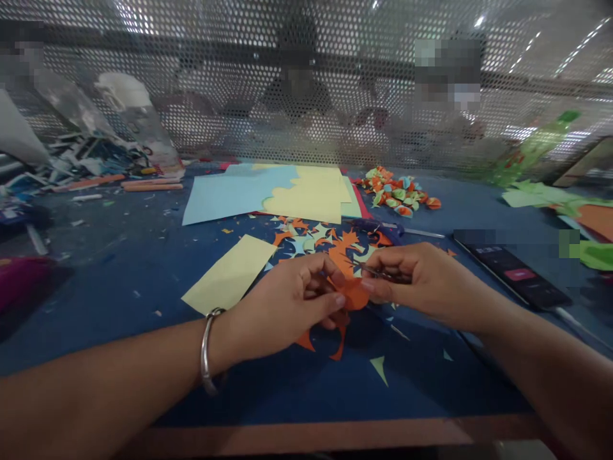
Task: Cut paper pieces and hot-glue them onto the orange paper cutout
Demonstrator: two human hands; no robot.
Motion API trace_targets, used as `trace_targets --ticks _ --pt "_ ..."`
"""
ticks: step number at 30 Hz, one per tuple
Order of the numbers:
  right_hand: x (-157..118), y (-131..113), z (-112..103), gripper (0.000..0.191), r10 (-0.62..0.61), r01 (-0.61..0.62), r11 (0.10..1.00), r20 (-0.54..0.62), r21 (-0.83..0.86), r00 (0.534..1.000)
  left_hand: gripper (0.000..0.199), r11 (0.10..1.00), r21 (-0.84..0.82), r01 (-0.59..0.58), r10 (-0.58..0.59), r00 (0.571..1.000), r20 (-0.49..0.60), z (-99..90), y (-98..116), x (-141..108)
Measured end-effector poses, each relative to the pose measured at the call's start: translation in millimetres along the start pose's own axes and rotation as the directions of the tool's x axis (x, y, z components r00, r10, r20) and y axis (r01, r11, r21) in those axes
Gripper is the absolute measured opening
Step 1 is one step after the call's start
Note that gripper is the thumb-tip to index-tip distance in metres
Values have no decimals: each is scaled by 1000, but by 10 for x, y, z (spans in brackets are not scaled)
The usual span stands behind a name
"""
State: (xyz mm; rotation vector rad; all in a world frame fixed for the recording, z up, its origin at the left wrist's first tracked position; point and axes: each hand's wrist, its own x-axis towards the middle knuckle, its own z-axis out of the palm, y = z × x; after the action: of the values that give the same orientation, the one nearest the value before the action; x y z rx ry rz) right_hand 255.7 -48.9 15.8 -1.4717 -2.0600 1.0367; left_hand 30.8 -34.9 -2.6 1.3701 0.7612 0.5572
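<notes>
While my left hand pinches the orange paper between thumb and fingers at its left side, my right hand closes on a thin dark tool just to the right of it. The relation that matters is small: the paper sits between my two hands, and the tool's long axis runs roughly left to right, its tip pointing left at the paper's far right edge. I cannot tell whether that tip touches it, nor what kind of tool it is. Both sets of fingertips are right by the paper, so neither hand is clearly nearer. Beyond it, coloured scraps litter the blue desk; a pale yellow sheet lies to the left of them, its long axis slanting from near left to far right. Far to the right I have a heap of small cut pieces, with a phone nearer.
</notes>
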Motion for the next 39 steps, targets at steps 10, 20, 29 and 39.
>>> trace_targets --ticks 10,20,29,39 --pt "2 10 -51 43 127 -63 933 158 -355 979 13 835 501 -227 430 838 -337 -607 130 97" --pt "-3 38 -112 34 235 -249 756 -105 -606 966 27 318 944 88 329 924 -196 -1131 175 -43" --pt "26 23 -85 28 287 -287 628 -128 -723 949 35 244 962 119 188 968 -168 -1211 118 10" --pt "20 27 -89 29 278 -273 641 -115 -717 954 51 -55 952 300 338 903 -265 -1597 137 249"
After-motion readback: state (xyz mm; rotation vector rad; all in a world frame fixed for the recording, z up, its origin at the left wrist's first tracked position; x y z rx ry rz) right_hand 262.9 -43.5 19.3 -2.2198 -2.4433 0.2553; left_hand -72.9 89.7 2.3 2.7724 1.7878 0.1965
